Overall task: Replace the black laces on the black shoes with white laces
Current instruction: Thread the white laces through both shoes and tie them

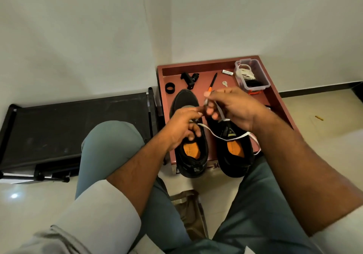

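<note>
Above the black shoes (211, 151), both hands' fingers (211, 112) pinch the white lace (220, 135), near the tray's front edge (282, 112).

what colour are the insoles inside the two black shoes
Orange insoles inside both black shoes, clearest in the head view.

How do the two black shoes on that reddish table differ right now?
The left shoe has the left hand over its tongue area, with no white lace plainly seen on it; the right shoe has a white lace trailing across its opening. The left shoe's toe shows fully, while the right shoe's toe is hidden behind the right hand, which pinches the lace. Both are black with orange insoles, toes pointing away.
</note>
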Demonstrator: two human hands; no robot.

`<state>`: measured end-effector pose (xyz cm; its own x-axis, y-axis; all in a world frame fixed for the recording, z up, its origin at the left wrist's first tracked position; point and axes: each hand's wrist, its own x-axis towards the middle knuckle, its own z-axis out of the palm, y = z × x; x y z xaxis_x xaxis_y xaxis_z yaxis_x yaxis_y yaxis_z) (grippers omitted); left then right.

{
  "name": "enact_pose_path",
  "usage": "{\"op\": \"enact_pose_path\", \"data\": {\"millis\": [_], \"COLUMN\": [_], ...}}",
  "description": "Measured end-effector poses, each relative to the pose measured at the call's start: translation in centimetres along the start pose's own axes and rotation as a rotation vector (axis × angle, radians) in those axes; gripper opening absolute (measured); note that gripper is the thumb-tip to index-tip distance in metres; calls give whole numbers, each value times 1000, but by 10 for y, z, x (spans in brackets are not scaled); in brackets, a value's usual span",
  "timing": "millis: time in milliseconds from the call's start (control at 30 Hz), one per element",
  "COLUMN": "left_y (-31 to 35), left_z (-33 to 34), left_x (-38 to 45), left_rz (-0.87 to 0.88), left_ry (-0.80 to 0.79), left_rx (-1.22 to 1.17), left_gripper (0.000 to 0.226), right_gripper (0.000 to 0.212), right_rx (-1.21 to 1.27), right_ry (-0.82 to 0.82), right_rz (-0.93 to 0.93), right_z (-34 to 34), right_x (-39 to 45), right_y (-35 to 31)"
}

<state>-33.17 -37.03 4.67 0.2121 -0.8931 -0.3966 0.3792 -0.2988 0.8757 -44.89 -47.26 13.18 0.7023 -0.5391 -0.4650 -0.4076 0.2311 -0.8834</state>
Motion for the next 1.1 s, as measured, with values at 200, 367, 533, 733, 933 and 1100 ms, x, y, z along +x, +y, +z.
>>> {"op": "enact_pose_path", "data": {"millis": [200,367,533,733,933,1100], "left_y": [2,3,1,2,11,5], "left_z": [11,-9,-41,-30,-49,-46], "left_x": [-11,-34,-39,-35,-35,-24], "left_rz": [-94,-37,93,21,15,34], "left_ry": [-410,-161,172,-11,153,165], "left_rx": [-260,201,503,502,562,589], "left_gripper": [39,18,25,23,19,14], "right_gripper": [18,11,17,38,12,42], "right_rx": [483,681,-148,-407,-506,-991], "right_ry": [75,331,800,26,407,345], "right_rz": [-188,-205,-34,-271,-281,-362], "right_z": [6,-14,-47,22,-4,-7], "right_x": [-3,11,21,11,21,25], "right_y": [-14,1,41,67,81,86]}}
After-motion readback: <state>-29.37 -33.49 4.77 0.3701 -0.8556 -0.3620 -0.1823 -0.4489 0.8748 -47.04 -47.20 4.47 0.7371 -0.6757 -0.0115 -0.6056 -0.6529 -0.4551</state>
